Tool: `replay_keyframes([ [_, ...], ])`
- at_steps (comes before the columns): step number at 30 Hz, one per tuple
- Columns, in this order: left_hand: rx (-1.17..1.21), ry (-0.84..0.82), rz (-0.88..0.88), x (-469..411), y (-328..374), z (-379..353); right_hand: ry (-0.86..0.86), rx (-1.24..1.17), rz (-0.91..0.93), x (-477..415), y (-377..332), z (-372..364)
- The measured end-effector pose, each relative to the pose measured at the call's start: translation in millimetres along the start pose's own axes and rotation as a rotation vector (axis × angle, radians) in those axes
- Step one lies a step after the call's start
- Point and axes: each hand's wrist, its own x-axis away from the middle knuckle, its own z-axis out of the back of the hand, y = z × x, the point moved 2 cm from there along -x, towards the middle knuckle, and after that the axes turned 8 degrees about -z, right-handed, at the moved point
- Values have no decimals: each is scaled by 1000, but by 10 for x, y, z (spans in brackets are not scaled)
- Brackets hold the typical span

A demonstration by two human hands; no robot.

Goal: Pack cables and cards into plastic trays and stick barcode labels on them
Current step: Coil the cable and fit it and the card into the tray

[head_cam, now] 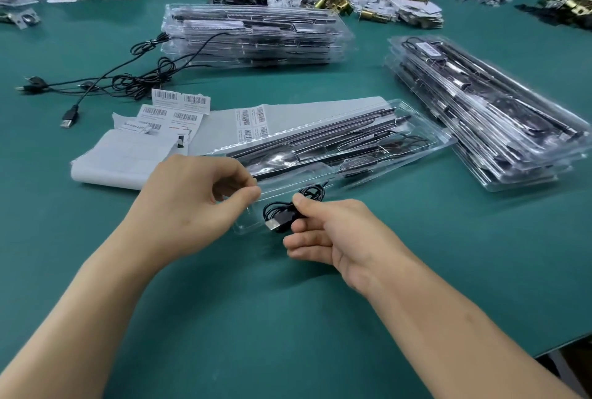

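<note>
A clear plastic tray [413,139] holding long black parts lies slantwise on the green table in front of me. My left hand [195,200] pinches the tray's near left end between thumb and fingers. My right hand [330,235] pinches a coiled black USB cable [282,216] at that same end; its silver plug points toward me. Sheets of barcode labels [179,110] lie just left of the tray on white backing paper [125,158].
One stack of filled clear trays [256,36] stands at the back centre, another stack [487,116] on the right. Loose black cables [105,81] sprawl at the left. Piles of paper and brass hardware [333,1] line the far edge. The table's edge [563,344] runs at lower right.
</note>
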Motion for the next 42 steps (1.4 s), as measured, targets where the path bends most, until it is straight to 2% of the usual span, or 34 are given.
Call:
replay_keyframes([
  [9,32,-32,-24,2,-36,-4,43,68,67,-25,-22,-42],
  [15,39,-27,-25,3,-39,3,102,-72,245,-22,51,-123],
  [20,56,-26,-11,4,-32,8,168,7,318,-7,141,-145],
  [23,63,-26,5,6,-28,16,256,188,367,11,134,-109],
  [26,74,-32,17,12,-22,18,530,704,586,29,54,-25],
  [28,81,-31,22,8,-26,17,652,948,755,48,17,-6],
  [34,85,-32,27,0,-15,15,628,1158,1159,57,139,4],
  [38,79,-36,19,2,-14,15,515,1105,1255,32,164,129],
  [42,85,-46,20,-2,-17,7,493,1186,1353,18,129,204],
])
